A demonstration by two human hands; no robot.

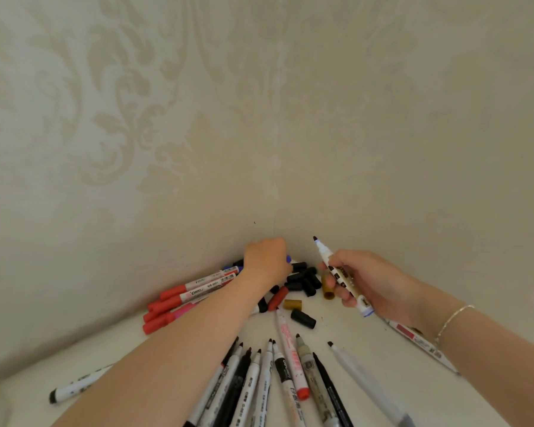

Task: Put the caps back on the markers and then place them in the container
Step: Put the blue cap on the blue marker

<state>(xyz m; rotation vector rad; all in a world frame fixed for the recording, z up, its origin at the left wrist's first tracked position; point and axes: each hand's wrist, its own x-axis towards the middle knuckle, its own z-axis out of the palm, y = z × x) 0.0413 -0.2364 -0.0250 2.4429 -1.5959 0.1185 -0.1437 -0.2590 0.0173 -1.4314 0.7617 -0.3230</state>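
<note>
My right hand (363, 280) grips an uncapped white marker (339, 274), its dark tip pointing up towards the wall. My left hand (267, 257) reaches into the far corner over a pile of loose caps and holds a blue cap (288, 259) that peeks out at its fingers. Black caps (304, 280) lie heaped beside it, with a red cap (277, 298) and two ochre caps (293, 303) nearby. Several uncapped markers (272, 383) fan out on the white surface in front of me. No container is in view.
Several red-capped markers (182, 298) lie at the left under my forearm. One capped marker (74, 386) lies alone at the lower left, another marker (420, 343) under my right wrist. Patterned walls (198, 134) meet in a corner just behind the caps.
</note>
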